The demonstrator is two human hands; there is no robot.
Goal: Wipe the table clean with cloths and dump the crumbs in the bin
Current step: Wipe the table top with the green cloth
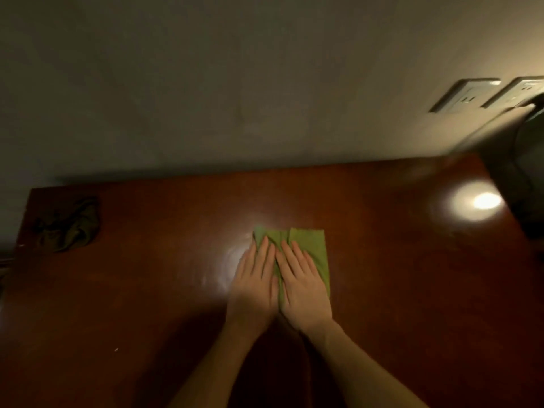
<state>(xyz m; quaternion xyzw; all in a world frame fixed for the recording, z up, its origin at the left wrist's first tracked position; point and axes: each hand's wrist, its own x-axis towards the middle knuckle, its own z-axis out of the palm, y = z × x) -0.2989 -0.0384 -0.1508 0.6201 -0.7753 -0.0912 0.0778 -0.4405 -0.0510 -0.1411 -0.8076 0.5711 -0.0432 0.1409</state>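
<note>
A folded green cloth point(312, 248) lies flat in the middle of the dark red-brown table point(147, 290). My left hand point(255, 282) and my right hand point(303, 284) press down on it side by side, palms flat and fingers straight, pointing towards the wall. Most of the cloth is hidden under the hands; its far edge and right side show. A small white crumb point(116, 349) sits on the table at the near left.
A second, dark crumpled cloth point(70, 225) lies near the table's far left corner. A dark object point(527, 178) stands at the far right edge, with a bright lamp reflection point(485, 200) beside it. Two wall sockets point(468, 94) sit on the wall behind.
</note>
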